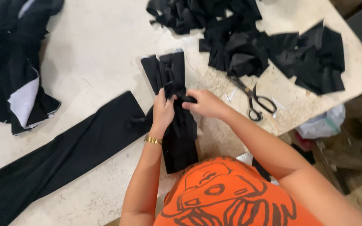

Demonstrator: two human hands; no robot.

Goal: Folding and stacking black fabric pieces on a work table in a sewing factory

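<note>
My left hand and right hand both pinching a tie around the black bundle at table centre, scissors just right, scraps far right

The long black cloth runs off the left edge, its end unseen.

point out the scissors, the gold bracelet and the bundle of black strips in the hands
scissors (254, 98): head view, on the pivot where the blades meet the handles
gold bracelet (153, 139): head view, on the band at the left wrist
bundle of black strips (180, 142): head view, on its lower half below the hands
</note>
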